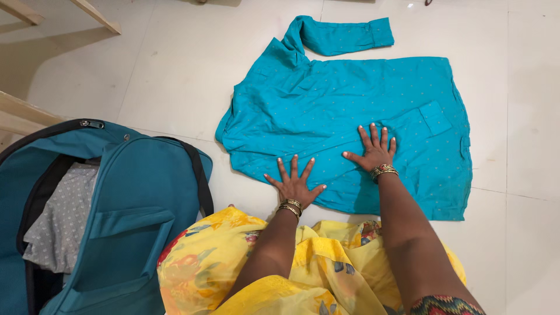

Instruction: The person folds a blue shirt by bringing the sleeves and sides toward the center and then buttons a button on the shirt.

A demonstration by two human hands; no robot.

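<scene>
**A:** From your head camera, where is the shirt?

**B:** The teal shirt (344, 111) lies spread flat on the white tiled floor (175, 70), toward the far middle of it, with one sleeve (344, 36) folded across the top. Your left hand (293, 185) lies flat, fingers spread, on the shirt's near edge. Your right hand (375, 150) lies flat just beside it, further in on the cloth, near a folded cuff (429, 119). Neither hand grasps anything; both are released, palms down on the fabric.

**A:** What can't you make out?

**B:** The second sleeve is folded in on the body and your right hand covers part of it, so you can't trace its whole line. The collar end is bunched, and I cannot tell front from back. Your yellow flowered clothing (274, 268) fills the near edge of the floor and hides the tiles under your arms; it may just touch the shirt's near hem, I cannot tell.

**A:** And on the left?

**B:** An open teal bag (128, 221) sits at the near left corner, cut off by the frame. A grey dotted cloth (61, 221) shows inside, mostly hidden by the flap. Pale wooden bars (23, 114) are cut off at the far left edge; what they belong to is unclear.
</scene>
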